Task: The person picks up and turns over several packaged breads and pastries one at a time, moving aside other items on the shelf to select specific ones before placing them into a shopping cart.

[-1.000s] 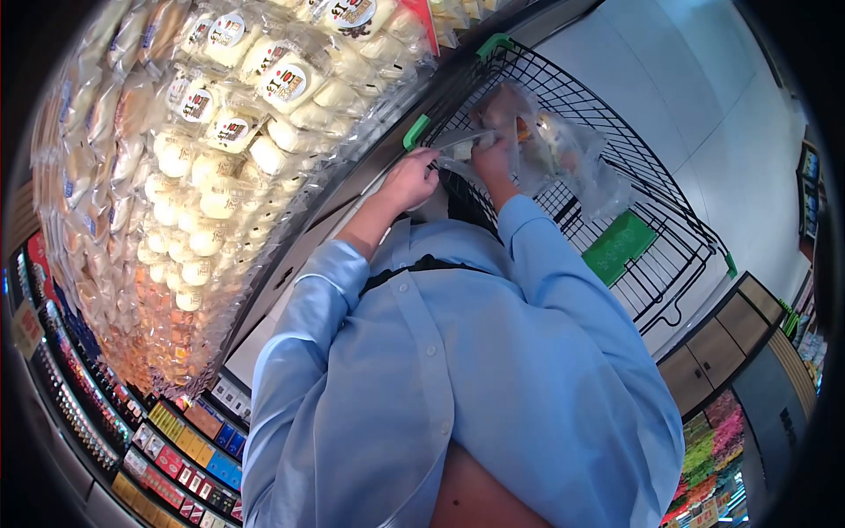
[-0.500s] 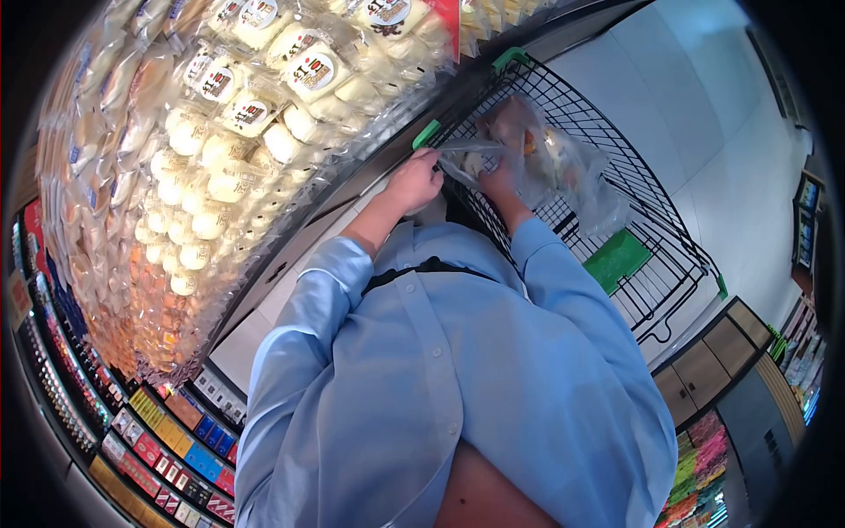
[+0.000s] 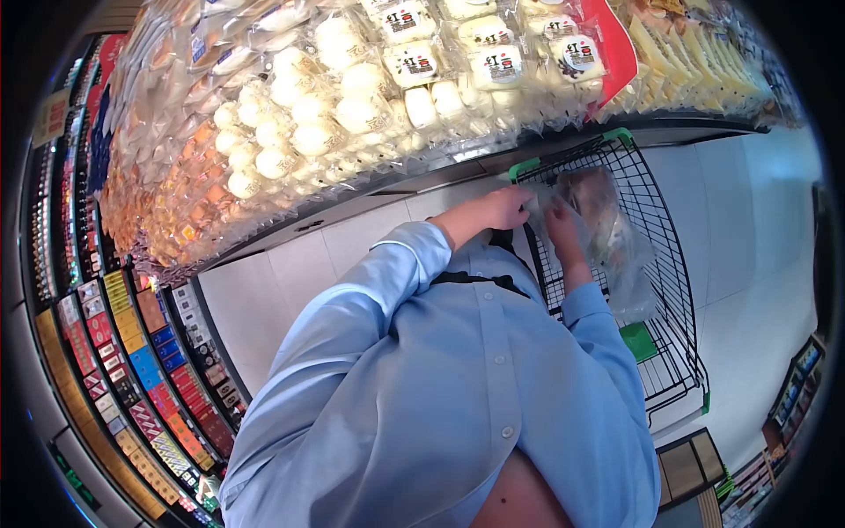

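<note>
My left hand [image 3: 505, 209] is closed on the edge of a clear plastic bag [image 3: 544, 201], close above the near side of a wire shopping cart [image 3: 669, 251]. Just to its right, my right hand [image 3: 563, 231] is closed too, its fingers pinching the same thin plastic over the basket. Beside my right hand, in the cart, lies a filled clear bag [image 3: 630, 286]. A brownish packed item [image 3: 591, 192] shows through plastic near the cart's far end. Glare and folds blur the contents.
A slanted display of wrapped white buns [image 3: 352, 97] runs along the front, with a red divider [image 3: 616, 57] and yellowish packets [image 3: 695, 66] beyond it. Shelves of colourful boxes [image 3: 150, 361] stand at left. Pale floor tiles [image 3: 739, 255] lie right of the cart.
The view has turned, so the display and cart sit differently in it. My hands have come closer together, and the plastic stretched between them is now bunched.
</note>
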`<state>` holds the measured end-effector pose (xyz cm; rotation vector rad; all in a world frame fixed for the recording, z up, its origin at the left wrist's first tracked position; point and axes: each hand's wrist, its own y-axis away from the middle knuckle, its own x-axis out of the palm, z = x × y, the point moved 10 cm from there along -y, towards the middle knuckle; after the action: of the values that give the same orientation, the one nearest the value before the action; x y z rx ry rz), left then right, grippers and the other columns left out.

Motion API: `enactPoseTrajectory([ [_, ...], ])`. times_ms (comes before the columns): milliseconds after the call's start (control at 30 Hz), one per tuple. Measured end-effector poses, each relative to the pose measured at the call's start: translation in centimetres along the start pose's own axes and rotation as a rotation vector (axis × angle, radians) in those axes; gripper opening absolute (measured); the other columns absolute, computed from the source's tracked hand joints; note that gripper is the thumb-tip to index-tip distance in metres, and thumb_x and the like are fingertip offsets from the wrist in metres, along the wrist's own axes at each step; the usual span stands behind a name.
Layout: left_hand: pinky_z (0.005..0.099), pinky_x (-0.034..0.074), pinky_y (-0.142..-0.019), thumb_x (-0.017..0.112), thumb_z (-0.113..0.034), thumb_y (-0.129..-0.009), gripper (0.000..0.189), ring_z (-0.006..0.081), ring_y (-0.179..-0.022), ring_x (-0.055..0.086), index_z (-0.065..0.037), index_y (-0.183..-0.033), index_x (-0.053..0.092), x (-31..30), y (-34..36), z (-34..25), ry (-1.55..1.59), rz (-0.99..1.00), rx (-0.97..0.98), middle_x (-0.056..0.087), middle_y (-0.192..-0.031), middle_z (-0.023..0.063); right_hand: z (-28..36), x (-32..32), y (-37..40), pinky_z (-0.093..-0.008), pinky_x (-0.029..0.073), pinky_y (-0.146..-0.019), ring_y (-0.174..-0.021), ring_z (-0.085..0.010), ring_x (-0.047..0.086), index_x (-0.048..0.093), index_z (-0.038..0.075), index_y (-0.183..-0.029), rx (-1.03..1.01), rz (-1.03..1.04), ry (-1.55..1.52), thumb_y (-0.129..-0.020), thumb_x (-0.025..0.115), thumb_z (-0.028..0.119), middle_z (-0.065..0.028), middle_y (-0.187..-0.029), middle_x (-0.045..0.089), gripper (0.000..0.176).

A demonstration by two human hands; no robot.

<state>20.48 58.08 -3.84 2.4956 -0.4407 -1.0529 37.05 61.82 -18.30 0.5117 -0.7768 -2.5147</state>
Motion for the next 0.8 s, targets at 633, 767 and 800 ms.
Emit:
enactPoseTrajectory([
  [633,0.0440,0.046,-0.105,0.062,-0.024,-0.091,0.046,0.0403,-0.121,0.057,-0.003,-0.131,0.060,6.4,-2.8,-0.8,-0.012,0.023,0.076,0.057,-0.132,0.0233,-1.0,-0.9,-1.4,-0.0423,0.049,-0.100,-0.116,-0.0375,0.065,0.027,0.006,-0.156,-0.166,-0.150,0.139,-0.092,0.062,0.023,-0.0216,-0.137,0.060,0.075],
  [767,0.0469,0.043,-0.109,0.060,-0.027,-0.091,0.043,0.0391,-0.129,0.051,-0.012,-0.130,0.063,6.9,-4.0,-3.0,-0.282,0.013,0.134,0.056,-0.135,0.0223,-2.0,-2.8,-1.1,-0.0421,0.046,-0.104,-0.121,-0.0380,0.061,0.029,0.009,-0.156,-0.268,-0.150,0.033,-0.096,0.050,0.012,-0.0203,-0.137,0.061,0.064],
  [800,0.0476,0.043,-0.109,0.059,-0.028,-0.091,0.043,0.0387,-0.131,0.050,-0.014,-0.131,0.063,7.3,-4.4,-3.6,-0.356,0.040,0.158,0.055,-0.136,0.0221,-1.9,-3.3,-0.8,-0.0420,0.046,-0.105,-0.122,-0.0379,0.061,0.030,0.010,-0.156,-0.303,-0.163,0.009,-0.096,0.048,0.010,-0.0202,-0.137,0.061,0.062],
])
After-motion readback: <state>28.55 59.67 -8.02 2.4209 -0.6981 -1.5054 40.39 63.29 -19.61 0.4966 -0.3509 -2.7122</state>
